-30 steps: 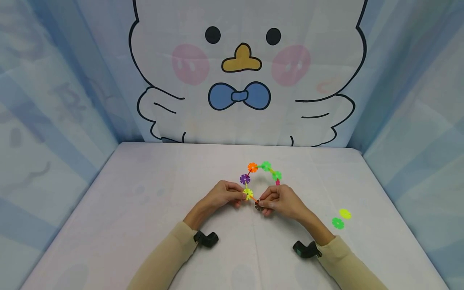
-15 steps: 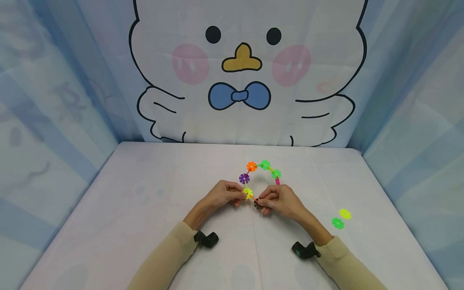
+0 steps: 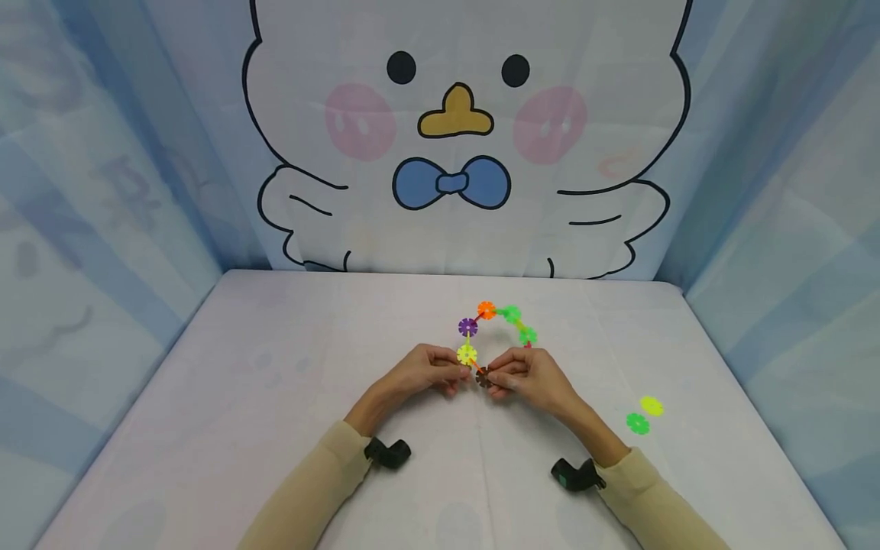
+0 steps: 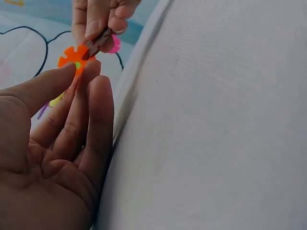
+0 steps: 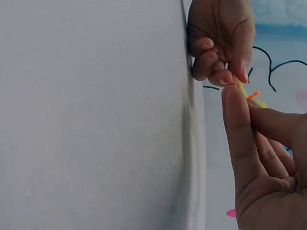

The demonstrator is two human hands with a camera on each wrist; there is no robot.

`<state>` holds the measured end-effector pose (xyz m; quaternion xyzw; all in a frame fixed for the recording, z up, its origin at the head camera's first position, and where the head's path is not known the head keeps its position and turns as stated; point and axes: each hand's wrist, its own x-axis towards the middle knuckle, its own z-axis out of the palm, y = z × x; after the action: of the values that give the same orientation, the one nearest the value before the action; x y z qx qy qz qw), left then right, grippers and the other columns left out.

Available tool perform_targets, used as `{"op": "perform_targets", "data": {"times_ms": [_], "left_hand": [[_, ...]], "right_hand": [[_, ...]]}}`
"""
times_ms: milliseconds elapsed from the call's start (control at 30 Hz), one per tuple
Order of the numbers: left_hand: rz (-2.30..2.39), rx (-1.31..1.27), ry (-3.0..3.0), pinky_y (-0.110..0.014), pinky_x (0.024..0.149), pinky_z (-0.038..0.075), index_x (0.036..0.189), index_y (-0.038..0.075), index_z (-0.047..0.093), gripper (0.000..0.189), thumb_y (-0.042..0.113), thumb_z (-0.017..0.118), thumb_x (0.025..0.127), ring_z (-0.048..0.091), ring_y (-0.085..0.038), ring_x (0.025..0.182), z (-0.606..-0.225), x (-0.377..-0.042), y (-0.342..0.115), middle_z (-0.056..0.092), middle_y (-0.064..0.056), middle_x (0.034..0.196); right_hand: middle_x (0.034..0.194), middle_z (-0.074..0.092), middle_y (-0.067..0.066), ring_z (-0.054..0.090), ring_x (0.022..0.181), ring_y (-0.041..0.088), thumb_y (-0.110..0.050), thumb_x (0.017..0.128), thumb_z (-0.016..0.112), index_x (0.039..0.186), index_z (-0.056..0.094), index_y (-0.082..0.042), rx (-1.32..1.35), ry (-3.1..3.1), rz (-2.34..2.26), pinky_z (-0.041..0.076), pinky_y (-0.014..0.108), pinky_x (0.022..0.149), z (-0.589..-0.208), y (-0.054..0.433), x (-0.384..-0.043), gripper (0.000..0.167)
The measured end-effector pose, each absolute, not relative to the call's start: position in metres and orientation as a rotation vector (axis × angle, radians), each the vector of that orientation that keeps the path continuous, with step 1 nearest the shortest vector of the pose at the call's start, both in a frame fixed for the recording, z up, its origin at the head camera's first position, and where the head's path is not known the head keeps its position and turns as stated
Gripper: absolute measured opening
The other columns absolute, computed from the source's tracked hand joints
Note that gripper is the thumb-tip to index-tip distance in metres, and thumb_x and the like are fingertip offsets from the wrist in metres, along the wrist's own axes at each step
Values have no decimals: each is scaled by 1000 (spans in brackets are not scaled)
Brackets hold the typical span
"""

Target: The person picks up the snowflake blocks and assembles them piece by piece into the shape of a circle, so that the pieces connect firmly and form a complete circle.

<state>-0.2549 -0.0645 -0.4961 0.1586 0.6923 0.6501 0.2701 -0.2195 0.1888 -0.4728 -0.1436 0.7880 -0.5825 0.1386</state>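
A curved chain of slotted plastic snowflake discs hangs between my hands in the head view. It includes a yellow disc (image 3: 467, 354), a purple disc (image 3: 467, 328), an orange disc (image 3: 486, 310) and green discs (image 3: 511, 314). My left hand (image 3: 429, 370) pinches another orange disc (image 4: 69, 56) between thumb and finger, just below the yellow one. A brown disc (image 3: 483, 377) is pinched by my right hand (image 3: 528, 376); its edge meets that orange disc in the left wrist view. Part of a pink disc (image 4: 115, 44) shows behind the right fingers.
On the white-covered table (image 3: 275, 344), a loose yellow disc (image 3: 651, 406) and a loose green disc (image 3: 637, 424) lie to the right of my right arm. A cloth backdrop with a cartoon figure (image 3: 454, 229) rises behind the table.
The brown disc and my right fingertips have moved slightly left and away from me. The chain's yellow, purple and orange discs have shifted a little farther from me. Both hands keep their pinch.
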Motion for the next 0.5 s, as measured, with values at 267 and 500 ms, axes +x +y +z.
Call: {"op": "perform_targets", "data": {"times_ms": [267, 500], "left_hand": [[1629, 516, 1982, -26, 67, 63, 113, -4, 78, 24, 15, 75, 100, 70, -9, 72, -496, -251, -61, 82, -16, 100], [1662, 481, 1963, -22, 62, 60, 111, -4, 79, 22, 13, 78, 97, 67, -7, 73, -497, -250, -59, 83, -15, 98]], "right_hand": [[88, 81, 20, 81, 74, 22, -9, 98, 76, 107, 75, 6, -460, 2463, -1598, 66, 29, 70, -471, 182, -214, 17], [85, 81, 16, 80, 72, 25, -11, 96, 78, 104, 77, 2, -479, 2555, -1551, 64, 26, 68, -472, 178, -211, 15]]}}
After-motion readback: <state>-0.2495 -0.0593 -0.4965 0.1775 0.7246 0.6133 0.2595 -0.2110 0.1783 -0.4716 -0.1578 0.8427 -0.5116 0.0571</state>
